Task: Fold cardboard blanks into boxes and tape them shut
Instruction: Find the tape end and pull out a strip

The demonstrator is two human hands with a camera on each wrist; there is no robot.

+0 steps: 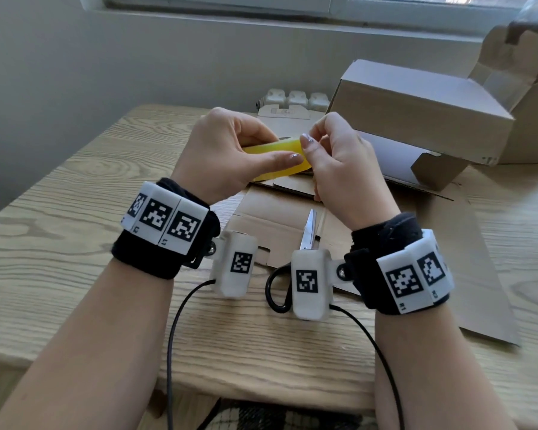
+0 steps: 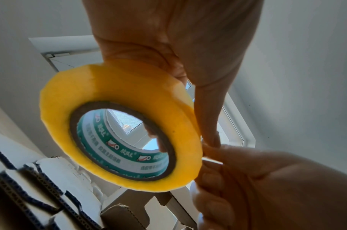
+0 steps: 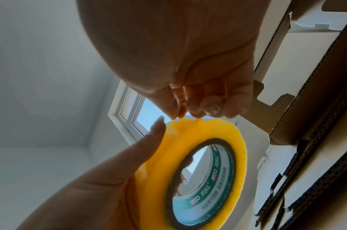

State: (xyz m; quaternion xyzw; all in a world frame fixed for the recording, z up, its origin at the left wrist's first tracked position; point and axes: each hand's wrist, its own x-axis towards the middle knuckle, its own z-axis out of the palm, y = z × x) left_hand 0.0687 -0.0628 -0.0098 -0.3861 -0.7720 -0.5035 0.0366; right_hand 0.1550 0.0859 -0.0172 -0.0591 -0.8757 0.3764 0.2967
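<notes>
A yellow tape roll [image 1: 277,158] is held above the table between both hands. My left hand [image 1: 230,150] grips it by the rim, thumb along its side; its green-printed core [image 2: 129,149] shows from below. My right hand [image 1: 333,156] picks with curled fingertips [image 3: 196,113] at the roll's [image 3: 198,163] outer edge. A flat cardboard blank [image 1: 286,225] lies on the table under the hands. A folded brown box [image 1: 423,110] stands at the back right with a flap hanging open.
Scissors [image 1: 306,235] lie on the blank just in front of my wrists, blades pointing away. A taller open carton [image 1: 525,72] stands at the far right. The wooden table [image 1: 59,243] stretches left; a wall and window sill run behind.
</notes>
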